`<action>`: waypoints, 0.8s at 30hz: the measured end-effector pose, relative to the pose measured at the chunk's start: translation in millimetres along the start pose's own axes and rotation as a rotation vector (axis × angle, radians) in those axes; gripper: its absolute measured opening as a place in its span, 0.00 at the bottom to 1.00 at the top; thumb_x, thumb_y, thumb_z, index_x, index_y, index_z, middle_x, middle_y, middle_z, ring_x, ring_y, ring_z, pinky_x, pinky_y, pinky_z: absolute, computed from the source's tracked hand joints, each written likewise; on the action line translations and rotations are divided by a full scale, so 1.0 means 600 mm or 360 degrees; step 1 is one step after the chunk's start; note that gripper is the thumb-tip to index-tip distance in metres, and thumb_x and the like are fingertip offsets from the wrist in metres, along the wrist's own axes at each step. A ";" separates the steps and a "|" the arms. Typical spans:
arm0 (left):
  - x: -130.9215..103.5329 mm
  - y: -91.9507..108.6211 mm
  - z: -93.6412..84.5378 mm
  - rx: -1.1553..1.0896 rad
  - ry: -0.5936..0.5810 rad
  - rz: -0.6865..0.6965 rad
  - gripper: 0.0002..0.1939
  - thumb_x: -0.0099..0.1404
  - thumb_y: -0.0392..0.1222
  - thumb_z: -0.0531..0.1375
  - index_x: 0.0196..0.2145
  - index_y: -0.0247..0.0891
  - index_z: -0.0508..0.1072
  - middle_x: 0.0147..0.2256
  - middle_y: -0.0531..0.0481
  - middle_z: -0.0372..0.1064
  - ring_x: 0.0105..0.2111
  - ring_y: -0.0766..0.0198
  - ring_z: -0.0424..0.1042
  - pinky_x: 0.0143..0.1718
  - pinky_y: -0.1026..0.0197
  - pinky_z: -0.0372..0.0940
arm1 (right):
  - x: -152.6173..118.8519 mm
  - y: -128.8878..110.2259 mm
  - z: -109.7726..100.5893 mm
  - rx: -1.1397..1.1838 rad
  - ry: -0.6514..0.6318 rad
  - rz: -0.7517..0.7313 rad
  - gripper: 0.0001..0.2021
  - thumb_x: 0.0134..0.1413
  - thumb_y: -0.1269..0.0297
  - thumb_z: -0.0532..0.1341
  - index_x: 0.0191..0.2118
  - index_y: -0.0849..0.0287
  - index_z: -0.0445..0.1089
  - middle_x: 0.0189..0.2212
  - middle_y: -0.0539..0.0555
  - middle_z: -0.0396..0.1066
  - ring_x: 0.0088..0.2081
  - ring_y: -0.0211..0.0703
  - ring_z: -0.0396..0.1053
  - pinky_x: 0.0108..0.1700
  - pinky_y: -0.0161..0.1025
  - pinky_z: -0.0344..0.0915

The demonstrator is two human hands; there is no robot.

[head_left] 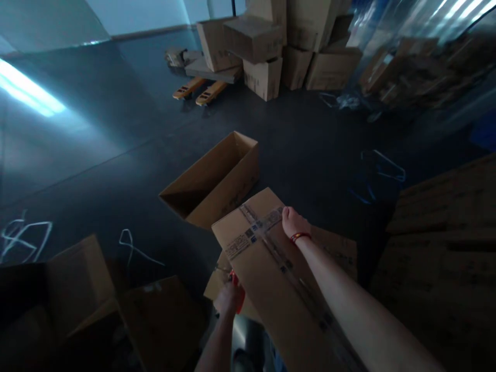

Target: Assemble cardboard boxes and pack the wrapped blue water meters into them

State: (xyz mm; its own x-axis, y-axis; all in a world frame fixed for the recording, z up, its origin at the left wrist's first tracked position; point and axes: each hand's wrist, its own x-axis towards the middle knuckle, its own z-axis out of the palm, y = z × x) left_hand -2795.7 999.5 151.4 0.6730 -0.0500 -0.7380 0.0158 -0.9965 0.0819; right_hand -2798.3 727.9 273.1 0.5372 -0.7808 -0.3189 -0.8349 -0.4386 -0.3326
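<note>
A long taped cardboard box (267, 279) lies slanted in front of me, with printed tape and dark markings across its top. My right hand (296, 223), a red band at its wrist, grips the far right edge of this box. Left of the box, my left hand (228, 298) is closed around red-handled scissors (239, 300), partly hidden by the fingers and blurred. Beyond the far end of the taped box, an open, long cardboard box (232, 191) stands on the floor, its inside in shadow.
Open cartons (155, 315) stand at the lower left, stacked boxes (445, 248) at the right. Farther back are a pallet jack with yellow forks (211, 93) and piled cartons (263, 77). Loose white straps (135, 248) lie on the dark floor (96, 170).
</note>
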 end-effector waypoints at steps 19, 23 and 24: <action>-0.376 -0.144 -0.185 -0.0367 0.0715 0.1707 0.25 0.53 0.66 0.53 0.27 0.40 0.71 0.24 0.50 0.68 0.25 0.64 0.65 0.27 0.62 0.60 | -0.392 0.005 -0.130 0.1730 -0.1319 -0.0352 0.20 0.38 0.48 0.65 0.30 0.63 0.71 0.25 0.52 0.68 0.27 0.36 0.63 0.31 0.35 0.57; -0.393 -0.105 -0.188 -0.0254 0.0865 0.2060 0.26 0.57 0.65 0.49 0.23 0.38 0.67 0.19 0.51 0.61 0.22 0.65 0.63 0.26 0.61 0.56 | -0.388 0.050 -0.159 0.1890 -0.1348 -0.0248 0.27 0.42 0.40 0.58 0.29 0.65 0.70 0.24 0.51 0.67 0.25 0.32 0.60 0.28 0.34 0.53; -0.396 -0.096 -0.187 -0.0247 0.0874 0.2109 0.26 0.57 0.65 0.49 0.22 0.37 0.67 0.19 0.52 0.60 0.21 0.65 0.62 0.25 0.61 0.54 | -0.389 0.063 -0.163 0.1917 -0.1379 -0.0254 0.28 0.41 0.39 0.59 0.31 0.65 0.70 0.24 0.51 0.67 0.25 0.32 0.59 0.28 0.33 0.52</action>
State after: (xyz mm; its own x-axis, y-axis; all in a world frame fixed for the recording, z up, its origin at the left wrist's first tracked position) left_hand -2873.5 1076.2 397.4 0.4497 -0.8480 0.2805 -0.7795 -0.2193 0.5867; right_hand -2967.1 849.8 421.8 0.8740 -0.0716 -0.4805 -0.3964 0.4667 -0.7906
